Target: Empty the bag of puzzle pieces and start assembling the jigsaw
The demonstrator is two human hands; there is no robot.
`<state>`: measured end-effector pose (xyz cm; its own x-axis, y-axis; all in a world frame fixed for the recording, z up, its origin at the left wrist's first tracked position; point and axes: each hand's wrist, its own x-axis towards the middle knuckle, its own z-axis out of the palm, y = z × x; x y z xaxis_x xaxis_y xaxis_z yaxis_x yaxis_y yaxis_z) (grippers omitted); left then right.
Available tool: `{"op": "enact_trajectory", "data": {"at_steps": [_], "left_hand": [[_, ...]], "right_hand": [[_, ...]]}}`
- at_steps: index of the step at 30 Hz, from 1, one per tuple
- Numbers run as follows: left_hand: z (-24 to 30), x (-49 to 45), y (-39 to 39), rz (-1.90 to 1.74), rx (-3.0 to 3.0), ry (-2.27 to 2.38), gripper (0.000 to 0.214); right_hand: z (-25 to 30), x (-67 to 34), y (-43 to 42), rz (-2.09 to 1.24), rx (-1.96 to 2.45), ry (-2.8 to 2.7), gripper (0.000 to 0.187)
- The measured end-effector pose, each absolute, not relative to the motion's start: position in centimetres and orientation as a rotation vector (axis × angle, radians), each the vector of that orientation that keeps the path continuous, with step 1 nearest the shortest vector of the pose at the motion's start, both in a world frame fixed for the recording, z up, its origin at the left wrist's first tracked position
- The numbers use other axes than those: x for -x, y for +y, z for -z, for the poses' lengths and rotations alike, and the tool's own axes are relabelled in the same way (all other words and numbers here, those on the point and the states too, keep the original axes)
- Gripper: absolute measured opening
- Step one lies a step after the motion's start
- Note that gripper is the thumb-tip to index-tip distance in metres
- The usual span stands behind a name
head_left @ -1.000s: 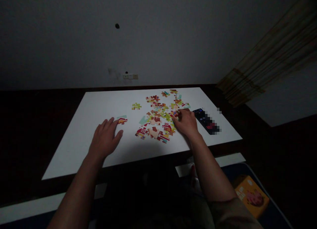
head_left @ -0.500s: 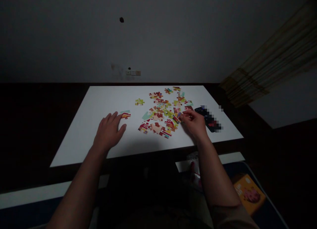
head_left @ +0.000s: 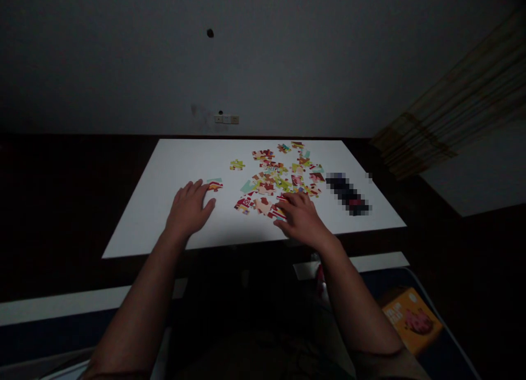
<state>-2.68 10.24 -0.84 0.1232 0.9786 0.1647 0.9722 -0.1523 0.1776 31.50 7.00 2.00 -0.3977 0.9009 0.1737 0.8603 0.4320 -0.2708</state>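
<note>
A loose heap of colourful jigsaw pieces (head_left: 271,177) lies on a white tabletop (head_left: 172,171), mostly red, cream, green and yellow. My right hand (head_left: 302,218) rests over the heap's front edge, its fingers curled on pieces, and what lies under them is hidden. My left hand (head_left: 189,210) lies flat on the white surface, holding nothing. Just beyond its fingertips sits a small joined pair of pieces (head_left: 214,185). A separate yellow-green cluster of pieces (head_left: 236,164) lies farther back.
A pixelated dark phone (head_left: 347,194) lies on the table's right side. Below the table's right front stands an orange box (head_left: 411,321). A striped curtain (head_left: 444,122) hangs at the right, and a wall switch panel (head_left: 226,119) sits behind the table.
My right hand has slid left and towards me, from the heap's right side to its front edge. My left hand stays nearly still. The view has shifted slightly.
</note>
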Motion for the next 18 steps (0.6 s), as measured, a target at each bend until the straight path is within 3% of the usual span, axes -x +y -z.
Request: {"op": "enact_trajectory", "data": {"at_steps": [7,14,18], "left_hand": [[1.0,2.9,10.0,-0.424,-2.351,2.010,0.053],[1.0,3.1,9.6,-0.462,-2.340,1.974,0.053],[0.8,3.1,9.4,-0.482,-2.312,1.968,0.052]], "right_hand": [[-2.0,-30.4,6.8,-0.213,1.583,-2.411,0.021],[-2.7,-31.0,5.3,-0.254,1.592,-2.450,0.056],[-2.6,-31.6,4.5,-0.249,1.590,-2.448,0.053]]}}
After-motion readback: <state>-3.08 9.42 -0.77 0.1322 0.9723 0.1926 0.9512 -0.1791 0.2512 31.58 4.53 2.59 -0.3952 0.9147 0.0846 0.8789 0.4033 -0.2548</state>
